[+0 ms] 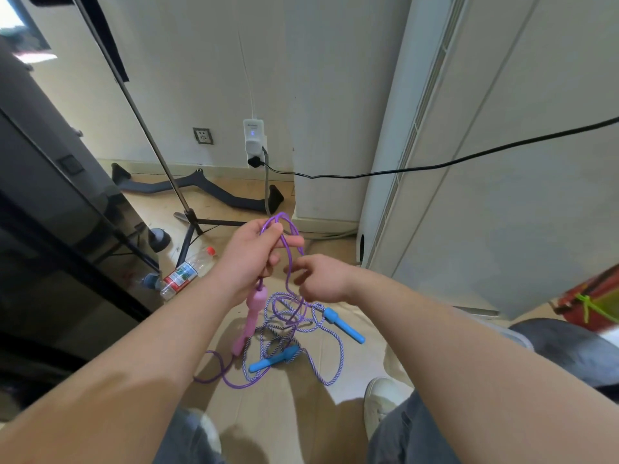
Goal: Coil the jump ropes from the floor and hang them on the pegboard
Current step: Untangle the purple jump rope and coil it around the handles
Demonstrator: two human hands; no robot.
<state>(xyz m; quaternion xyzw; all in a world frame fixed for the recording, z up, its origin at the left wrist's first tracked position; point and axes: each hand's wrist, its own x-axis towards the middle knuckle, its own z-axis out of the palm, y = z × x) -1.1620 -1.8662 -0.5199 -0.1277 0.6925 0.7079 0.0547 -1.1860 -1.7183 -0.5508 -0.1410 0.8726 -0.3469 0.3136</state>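
- In the left hand (254,256), raised above the floor (301,413): purple jump rope (287,229), several loops clenched in curled fingers, bend of the loops pointing up and away.
- Below that fist: pink handle (256,306), hanging, long axis near vertical, free end toward the floor.
- Just beside it, the right hand (323,279), fingers curled round one purple strand running down to the floor.
- On the floor beneath both hands: striped jump rope (338,356), a loose uncoiled tangle.
- Lying flat: right blue handle (343,324), slanting toward lower right; left blue handle (273,360), slanting toward lower left.
- Further left: plastic bottle (187,272), on its side.
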